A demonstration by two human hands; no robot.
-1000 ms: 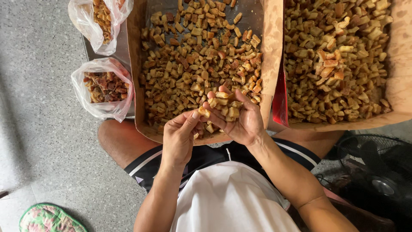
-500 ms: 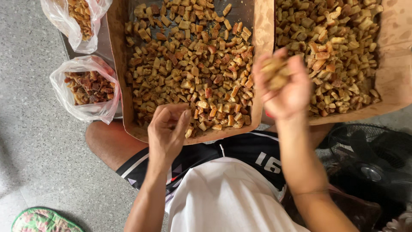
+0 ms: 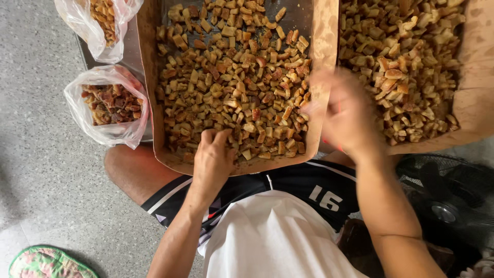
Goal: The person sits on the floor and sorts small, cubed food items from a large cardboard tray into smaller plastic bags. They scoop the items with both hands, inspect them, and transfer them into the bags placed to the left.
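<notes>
Two paper-lined trays of small fried golden-brown chunks rest in front of me. My left hand [image 3: 213, 157] reaches into the near edge of the left tray [image 3: 154, 110], fingertips among the chunks [image 3: 231, 77]. My right hand [image 3: 345, 110] is blurred with motion between the two trays, at the left edge of the right tray [image 3: 476, 110], which holds a denser heap of chunks [image 3: 406, 56]. Whether the right hand still holds pieces is hidden by the blur.
Two clear plastic bags sit left of the trays: a near bag [image 3: 108, 105] with dark reddish pieces and a far bag [image 3: 100, 20] with golden pieces. A black fan [image 3: 447, 201] stands at right. A floral cloth [image 3: 43, 262] lies on the grey floor.
My right hand carried a handful from above the left tray over to the right tray and has come back toward the gap. My left hand moved forward into the left tray's chunks.
</notes>
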